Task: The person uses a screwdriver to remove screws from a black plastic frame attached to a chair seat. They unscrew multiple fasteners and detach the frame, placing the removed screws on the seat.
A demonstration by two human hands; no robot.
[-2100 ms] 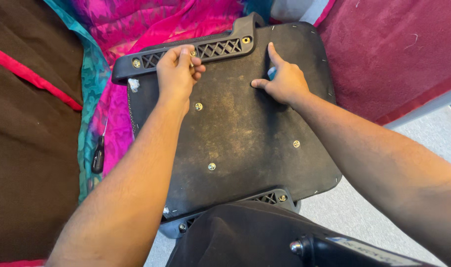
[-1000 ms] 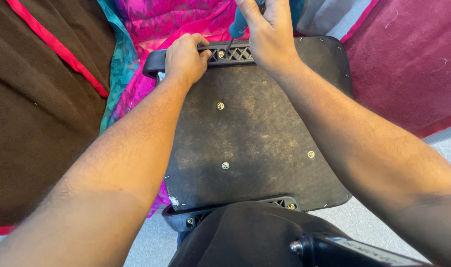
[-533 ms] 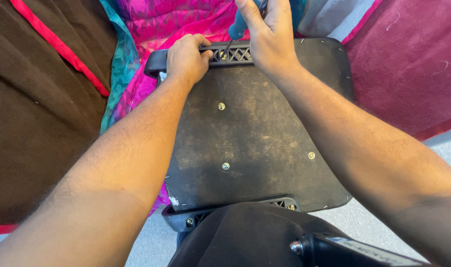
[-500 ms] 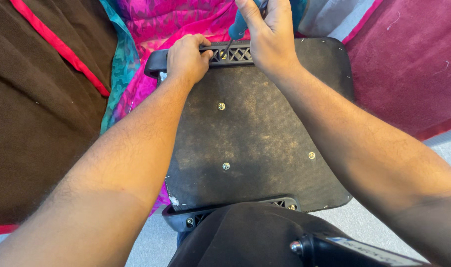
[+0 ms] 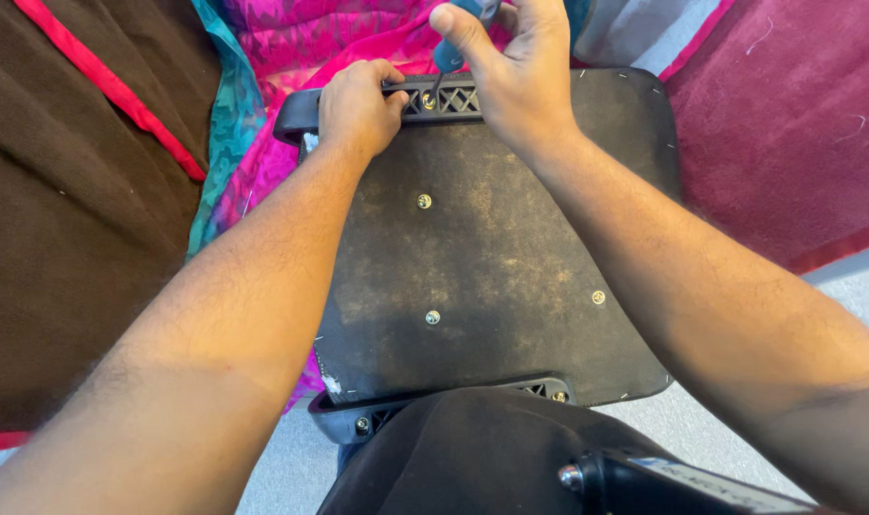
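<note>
Black plastic bracket [image 5: 358, 97] ran along the far edge of the upturned seat base [image 5: 491, 267], and the left hand [image 5: 358, 107] had its fingers curled tight over it, seemingly to steady it. The right hand [image 5: 515, 67] was closed around a blue-handled screwdriver [image 5: 450, 52], tip set on a brass screw [image 5: 429, 100] in the bracket's lattice. The base looked dusty and scuffed, with three more screws in its face, resting on pink cloth [image 5: 301, 48] between brown [image 5: 81, 219] and maroon blankets [image 5: 787, 124].
</note>
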